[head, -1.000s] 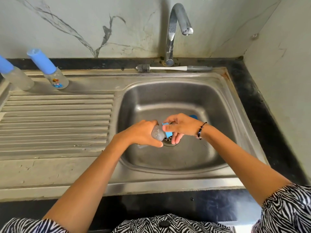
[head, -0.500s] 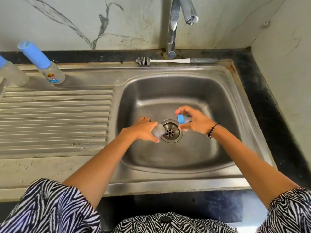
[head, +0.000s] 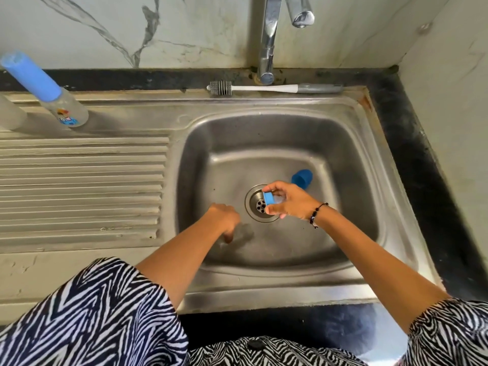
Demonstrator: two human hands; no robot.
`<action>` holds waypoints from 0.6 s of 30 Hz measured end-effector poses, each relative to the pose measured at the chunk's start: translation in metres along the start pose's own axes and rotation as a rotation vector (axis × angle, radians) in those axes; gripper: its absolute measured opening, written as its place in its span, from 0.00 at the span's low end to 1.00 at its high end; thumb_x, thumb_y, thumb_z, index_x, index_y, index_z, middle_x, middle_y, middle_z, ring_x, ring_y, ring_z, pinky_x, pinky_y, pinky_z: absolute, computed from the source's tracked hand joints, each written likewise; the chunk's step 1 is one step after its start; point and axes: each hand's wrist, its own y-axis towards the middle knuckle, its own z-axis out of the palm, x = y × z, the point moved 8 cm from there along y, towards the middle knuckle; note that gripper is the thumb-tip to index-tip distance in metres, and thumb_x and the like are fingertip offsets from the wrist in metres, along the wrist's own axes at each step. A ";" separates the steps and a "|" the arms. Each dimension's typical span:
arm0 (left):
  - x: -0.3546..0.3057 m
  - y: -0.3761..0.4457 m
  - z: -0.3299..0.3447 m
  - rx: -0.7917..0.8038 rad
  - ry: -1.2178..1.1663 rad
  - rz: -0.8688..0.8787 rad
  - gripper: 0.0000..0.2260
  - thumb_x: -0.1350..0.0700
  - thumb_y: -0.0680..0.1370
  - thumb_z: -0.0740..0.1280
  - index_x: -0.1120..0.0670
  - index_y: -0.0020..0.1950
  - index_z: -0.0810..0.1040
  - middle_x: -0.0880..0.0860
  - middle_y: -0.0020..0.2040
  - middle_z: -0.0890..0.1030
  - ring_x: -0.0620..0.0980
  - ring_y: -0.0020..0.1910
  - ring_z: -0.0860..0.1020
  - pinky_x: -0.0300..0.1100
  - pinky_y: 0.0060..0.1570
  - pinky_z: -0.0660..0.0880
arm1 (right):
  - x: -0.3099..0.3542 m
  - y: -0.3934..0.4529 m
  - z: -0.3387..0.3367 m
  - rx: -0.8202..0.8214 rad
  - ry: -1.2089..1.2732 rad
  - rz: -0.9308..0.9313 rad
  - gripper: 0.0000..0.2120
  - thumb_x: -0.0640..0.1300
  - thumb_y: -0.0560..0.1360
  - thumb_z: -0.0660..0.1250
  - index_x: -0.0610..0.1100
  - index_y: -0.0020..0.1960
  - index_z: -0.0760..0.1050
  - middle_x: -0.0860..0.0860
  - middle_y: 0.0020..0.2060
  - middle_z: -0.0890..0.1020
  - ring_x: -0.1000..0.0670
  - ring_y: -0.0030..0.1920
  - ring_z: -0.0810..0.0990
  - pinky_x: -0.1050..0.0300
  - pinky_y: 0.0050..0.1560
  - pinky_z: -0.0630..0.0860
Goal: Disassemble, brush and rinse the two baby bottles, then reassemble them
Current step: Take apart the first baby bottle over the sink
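Sink basin (head: 343,233), steel, holds one loose blue cap (head: 301,179) lying near its back right corner, just behind the right hand (head: 287,200). One drain strainer (head: 260,204) sits at the basin's middle. Two capped baby bottles show at the back left of the drainboard (head: 79,186): one with a blue cap and printed label (head: 50,95), and one at the left edge (head: 9,114), mostly cut off. One bottle brush (head: 274,88) lies along the sink's back rim below the tap (head: 269,38). The right hand pinches a blue collar ring with its clear teat (head: 272,198) over the drain. The left hand (head: 224,220), fingers curled downward, grips a blurred clear bottle body (head: 241,235) low against the basin floor.
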 end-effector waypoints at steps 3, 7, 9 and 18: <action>0.000 -0.003 -0.001 -0.016 -0.039 -0.007 0.21 0.47 0.74 0.70 0.54 0.62 0.74 0.55 0.60 0.75 0.55 0.57 0.76 0.46 0.49 0.72 | 0.002 0.002 0.002 -0.002 -0.002 -0.005 0.19 0.35 0.70 0.72 0.49 0.57 0.72 0.48 0.57 0.75 0.49 0.53 0.76 0.59 0.38 0.78; -0.003 -0.012 -0.009 -0.047 -0.106 -0.001 0.18 0.48 0.75 0.68 0.56 0.61 0.74 0.56 0.60 0.75 0.56 0.57 0.76 0.45 0.47 0.70 | 0.005 0.001 0.005 0.001 0.000 -0.006 0.19 0.36 0.70 0.72 0.49 0.57 0.71 0.46 0.58 0.75 0.49 0.53 0.77 0.59 0.38 0.79; -0.001 -0.017 -0.020 -0.106 -0.270 -0.032 0.15 0.52 0.78 0.64 0.58 0.61 0.74 0.57 0.60 0.75 0.57 0.57 0.76 0.45 0.46 0.70 | 0.007 -0.002 0.005 -0.023 -0.004 -0.012 0.19 0.37 0.70 0.73 0.48 0.57 0.71 0.45 0.58 0.75 0.47 0.53 0.77 0.60 0.37 0.79; -0.007 -0.065 -0.054 -0.290 -1.640 0.063 0.11 0.53 0.79 0.65 0.53 0.59 0.71 0.53 0.48 0.79 0.51 0.47 0.80 0.45 0.47 0.79 | 0.040 -0.023 0.014 -0.239 -0.099 -0.177 0.25 0.37 0.68 0.74 0.44 0.62 0.70 0.46 0.56 0.74 0.48 0.49 0.77 0.54 0.48 0.78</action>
